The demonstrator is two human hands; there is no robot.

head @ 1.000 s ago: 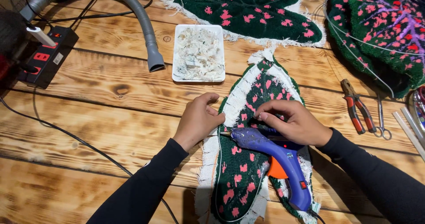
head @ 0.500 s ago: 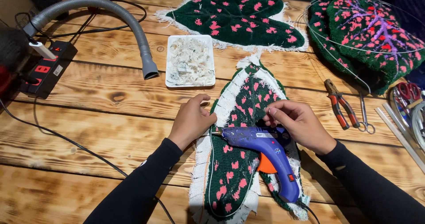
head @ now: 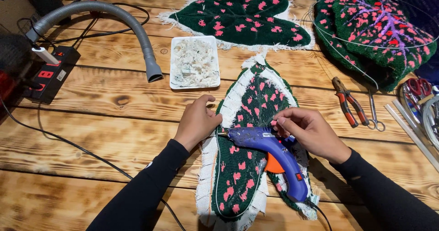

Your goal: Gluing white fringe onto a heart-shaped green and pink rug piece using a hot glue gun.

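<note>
Head view looks down on a plank bench [head: 91,135]. At far left one black power strip [head: 50,73] lies beside one grey ribbed hose [head: 130,23] whose open mouth points toward the near edge. One white tray of pale scraps [head: 195,62] sits just right of the hose mouth.

One left hand [head: 197,121] rests with loosely curled fingers pressing the white fringed border of the tufted leaf piece [head: 249,116], holding nothing. That piece, dark green with pink spots, lies flat at bench centre, long axis running from the near edge away, its narrow tip pointing toward the far side.

One blue hot-glue gun [head: 270,151] lies across the piece, nozzle pointing left toward the left hand, handle slanting to the near right. One right hand [head: 308,130] pinches its fingers closed at the gun's back end, touching it.

Three tufted leaf pieces show altogether: a second [head: 240,18] lies crosswise beyond, a third [head: 379,30] at far right. One pair of red-handled pliers [head: 347,100] and one pair of scissors [head: 375,114] lie right of the hand.
</note>
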